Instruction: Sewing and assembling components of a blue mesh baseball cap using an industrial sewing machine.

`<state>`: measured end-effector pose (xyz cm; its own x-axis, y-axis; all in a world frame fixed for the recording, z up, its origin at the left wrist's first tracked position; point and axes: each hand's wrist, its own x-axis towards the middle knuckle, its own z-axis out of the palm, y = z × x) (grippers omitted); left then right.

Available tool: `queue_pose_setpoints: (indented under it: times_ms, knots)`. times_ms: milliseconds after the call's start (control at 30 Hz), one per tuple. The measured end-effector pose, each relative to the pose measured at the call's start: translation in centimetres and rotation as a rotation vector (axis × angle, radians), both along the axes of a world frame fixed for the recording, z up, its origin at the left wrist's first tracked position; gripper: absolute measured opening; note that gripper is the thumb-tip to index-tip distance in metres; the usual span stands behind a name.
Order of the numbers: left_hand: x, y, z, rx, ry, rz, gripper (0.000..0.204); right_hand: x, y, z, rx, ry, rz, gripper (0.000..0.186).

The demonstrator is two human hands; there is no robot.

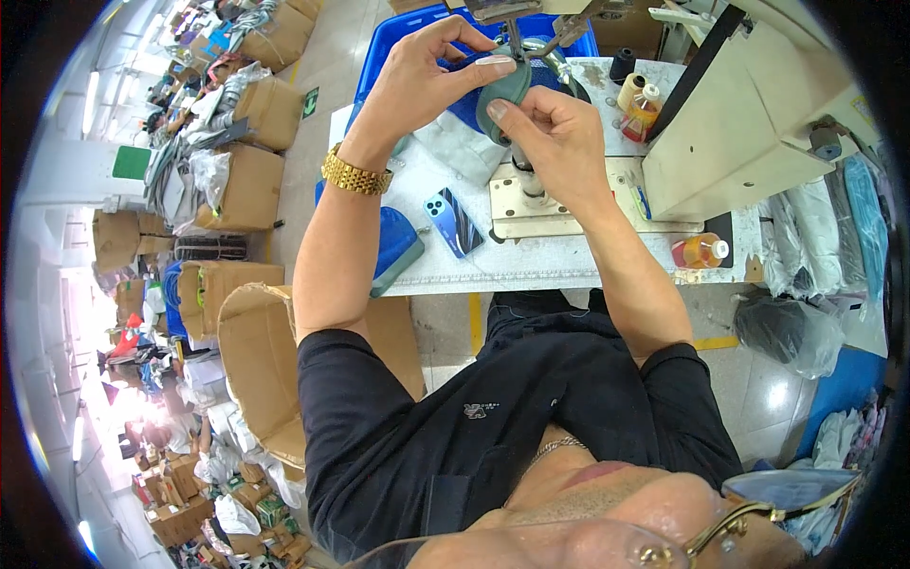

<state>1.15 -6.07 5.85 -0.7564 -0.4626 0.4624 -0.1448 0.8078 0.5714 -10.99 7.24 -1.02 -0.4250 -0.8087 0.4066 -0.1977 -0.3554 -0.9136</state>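
Grey-green fabric piece [502, 90], small and soft, is pinched between both hands above the white counter [531, 261], right under the sewing machine's needle area [517, 38]. Left hand [427, 76] clenches its upper edge with thumb and fingers; right hand [550, 133] pinches the lower edge. It looks light and floppy, so gripping at the edges keeps it taut. Room is tight: the machine body [749, 114] stands to the right, a phone [455, 221] and 2 orange bottles [701, 250] lie nearby.
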Motion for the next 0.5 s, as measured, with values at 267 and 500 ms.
queue_pose_setpoints:
  times_ms: [267, 500]
  knots:
    - [0.00, 0.00, 0.12, 0.017, 0.001, 0.003, 0.034, -0.32, -0.01, 0.32, -0.010, -0.008, 0.014, 0.033]
    - [-0.04, -0.25, -0.17, 0.113, -0.022, -0.013, 0.029, 0.18, 0.47, -0.37, -0.009, -0.016, 0.001, 0.029]
